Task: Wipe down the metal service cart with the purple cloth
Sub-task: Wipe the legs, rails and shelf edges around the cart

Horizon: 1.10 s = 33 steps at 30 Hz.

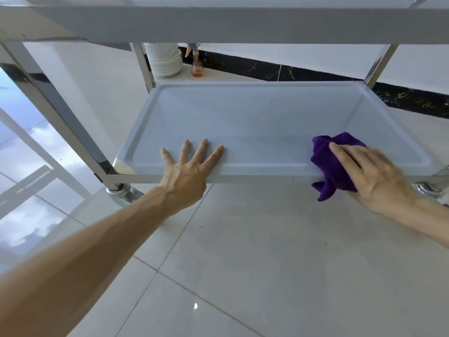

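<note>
The step in hand looks like wiping the lowest shelf (pixel 255 127) of the metal service cart (pixel 218 27), with the work at the shelf's front lip in the right of the frame. The right hand (pixel 371 176) lies over the purple cloth (pixel 337 164), fingers fairly straight and pressing it down onto the near rim; whether the thumb curls under the cloth is hidden, so the grip there reads as a flat press rather than a sure pinch. The cloth is bunched, part on the shelf's rim and tray edge ahead of the fingers, part hanging off the front edge below the palm, toward the floor (pixel 267 263).

The left hand (pixel 187 166) rests at centre frame with fingers spread and straight on the same front rim, holding nothing, probably steadying the cart on its casters.

The next move, as I judge it, calls for dragging the cloth leftward along the rim toward the left hand, or pushing it out over the tray bed, which lies bare up to the far edge. The dangling fold should be gathered under the palm first, so the whole cloth bears on the metal.

In the upper middle of the frame, beyond the cart, stand a stack of white plates (pixel 165 62) and a spray bottle (pixel 196 66).
</note>
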Available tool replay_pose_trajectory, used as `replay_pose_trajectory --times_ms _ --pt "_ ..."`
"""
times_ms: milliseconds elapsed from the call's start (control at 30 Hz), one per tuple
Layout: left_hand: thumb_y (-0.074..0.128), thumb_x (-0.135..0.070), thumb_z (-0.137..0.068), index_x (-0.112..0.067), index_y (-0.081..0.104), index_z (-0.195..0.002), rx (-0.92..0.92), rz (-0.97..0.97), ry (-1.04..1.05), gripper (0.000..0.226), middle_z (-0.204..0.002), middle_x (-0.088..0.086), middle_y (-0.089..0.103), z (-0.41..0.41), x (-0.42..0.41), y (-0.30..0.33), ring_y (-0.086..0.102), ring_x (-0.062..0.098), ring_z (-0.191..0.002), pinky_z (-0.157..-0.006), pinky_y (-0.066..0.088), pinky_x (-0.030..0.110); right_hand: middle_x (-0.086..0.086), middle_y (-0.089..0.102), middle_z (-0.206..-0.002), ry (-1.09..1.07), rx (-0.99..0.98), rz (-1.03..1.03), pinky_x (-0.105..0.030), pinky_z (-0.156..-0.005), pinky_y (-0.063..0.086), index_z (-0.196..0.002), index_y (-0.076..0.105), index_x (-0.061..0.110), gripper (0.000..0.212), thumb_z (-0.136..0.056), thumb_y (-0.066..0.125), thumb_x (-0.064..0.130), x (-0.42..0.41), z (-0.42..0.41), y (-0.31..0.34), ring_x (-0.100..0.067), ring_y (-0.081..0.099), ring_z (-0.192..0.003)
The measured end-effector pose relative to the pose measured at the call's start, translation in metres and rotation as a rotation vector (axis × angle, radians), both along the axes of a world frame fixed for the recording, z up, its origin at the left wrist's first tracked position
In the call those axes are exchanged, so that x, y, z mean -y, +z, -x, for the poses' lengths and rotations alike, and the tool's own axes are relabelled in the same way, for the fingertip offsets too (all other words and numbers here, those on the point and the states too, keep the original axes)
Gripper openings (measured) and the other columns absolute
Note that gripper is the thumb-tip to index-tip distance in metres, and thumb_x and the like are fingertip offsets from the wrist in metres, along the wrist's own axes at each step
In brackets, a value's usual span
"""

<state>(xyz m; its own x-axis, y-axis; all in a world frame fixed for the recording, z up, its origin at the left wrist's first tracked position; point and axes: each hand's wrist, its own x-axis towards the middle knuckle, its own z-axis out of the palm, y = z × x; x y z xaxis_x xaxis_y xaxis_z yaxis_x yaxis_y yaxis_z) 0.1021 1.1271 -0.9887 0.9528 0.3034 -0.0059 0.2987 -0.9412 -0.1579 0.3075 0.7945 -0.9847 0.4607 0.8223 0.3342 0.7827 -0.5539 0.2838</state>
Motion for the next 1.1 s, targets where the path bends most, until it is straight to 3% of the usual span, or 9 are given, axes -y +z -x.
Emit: replay_pose_trajectory --times_ms 133,233,333,433,567,767,867,1000,1100 --pt "0.051 -0.025 -0.095 -0.031 -0.016 -0.154 -0.010 -0.055 0.006 0.090 -0.165 0.002 -0.007 -0.001 0.000 -0.001 0.003 0.041 -0.148 -0.105 0.022 0.074 -0.027 0.052 -0.136 -0.057 0.019 0.081 -0.059 -0.108 0.036 -0.150 0.031 -0.003 0.092 -0.073 0.079 0.010 -0.046 0.028 -0.001 -0.044 0.053 -0.121" --pt "0.053 -0.026 -0.094 -0.023 -0.014 -0.155 -0.021 -0.067 0.019 0.091 -0.165 0.003 -0.007 -0.001 -0.001 -0.003 0.004 0.041 -0.148 -0.104 0.024 0.073 -0.031 0.047 -0.141 0.012 0.038 0.065 -0.062 -0.107 0.036 -0.154 0.025 0.005 0.065 -0.092 0.044 0.010 -0.107 0.066 -0.006 -0.046 0.050 -0.125" --pt "0.052 -0.025 -0.094 -0.019 -0.012 -0.156 -0.031 -0.075 0.020 0.090 -0.165 0.003 -0.007 0.001 -0.004 -0.001 0.004 0.040 -0.149 -0.104 0.025 0.072 -0.033 0.028 -0.153 0.002 -0.032 0.131 -0.065 -0.112 0.026 -0.158 -0.001 0.010 0.066 -0.094 0.018 0.011 -0.155 0.090 -0.013 -0.048 0.034 -0.138" --pt "0.050 -0.023 -0.096 -0.020 -0.013 -0.156 -0.042 -0.058 -0.002 0.087 -0.165 0.003 -0.008 0.007 -0.011 0.001 0.003 0.039 -0.149 -0.104 0.025 0.072 -0.030 0.029 -0.154 0.056 -0.008 0.158 -0.062 -0.114 0.026 -0.158 0.000 0.014 0.068 -0.093 0.020 0.009 -0.148 0.084 -0.009 -0.045 0.034 -0.139" --pt "0.049 -0.023 -0.096 -0.021 -0.014 -0.156 -0.039 -0.054 -0.023 0.087 -0.165 0.002 -0.008 0.012 -0.016 0.001 0.004 0.039 -0.149 -0.104 0.025 0.072 -0.027 0.053 -0.138 0.076 0.036 0.048 -0.057 -0.106 0.042 -0.152 0.037 0.018 0.066 -0.088 0.045 0.004 -0.089 0.054 -0.002 -0.044 0.055 -0.123" --pt "0.050 -0.026 -0.095 -0.022 -0.015 -0.155 -0.027 -0.067 -0.034 0.089 -0.165 0.002 -0.007 0.012 -0.013 0.001 0.005 0.039 -0.148 -0.103 0.026 0.070 -0.029 0.055 -0.134 -0.132 -0.015 0.086 -0.061 -0.104 0.042 -0.149 0.041 0.013 0.095 -0.066 0.082 -0.005 -0.005 0.012 0.006 -0.049 0.055 -0.119" --pt "0.054 -0.030 -0.092 -0.022 -0.010 -0.156 -0.028 -0.029 0.012 0.091 -0.164 0.003 -0.005 0.007 -0.010 0.002 0.006 0.038 -0.148 -0.104 0.024 0.073 -0.028 0.055 -0.136 -0.179 -0.017 0.155 -0.062 -0.103 0.042 -0.150 0.039 0.011 0.095 -0.066 0.084 0.000 -0.006 0.013 0.006 -0.048 0.055 -0.120" --pt "0.059 -0.052 -0.087 -0.015 -0.002 -0.154 -0.004 0.003 -0.019 0.098 -0.161 0.007 -0.001 -0.015 0.016 0.001 0.004 0.037 -0.148 -0.108 0.020 0.071 -0.027 0.053 -0.139 -0.228 -0.008 0.222 -0.060 -0.105 0.041 -0.153 0.034 0.011 0.095 -0.071 0.081 0.004 -0.015 0.024 0.002 -0.046 0.054 -0.122" --pt "0.055 -0.056 -0.089 -0.017 -0.011 -0.155 -0.004 0.010 -0.099 0.101 -0.162 0.007 -0.014 -0.040 0.039 -0.001 -0.006 0.034 -0.151 -0.112 0.009 0.072 -0.031 0.059 -0.129 -0.187 0.050 0.144 -0.064 -0.096 0.047 -0.147 0.046 0.008 0.072 -0.079 0.068 -0.002 -0.030 0.041 -0.001 -0.049 0.060 -0.112"
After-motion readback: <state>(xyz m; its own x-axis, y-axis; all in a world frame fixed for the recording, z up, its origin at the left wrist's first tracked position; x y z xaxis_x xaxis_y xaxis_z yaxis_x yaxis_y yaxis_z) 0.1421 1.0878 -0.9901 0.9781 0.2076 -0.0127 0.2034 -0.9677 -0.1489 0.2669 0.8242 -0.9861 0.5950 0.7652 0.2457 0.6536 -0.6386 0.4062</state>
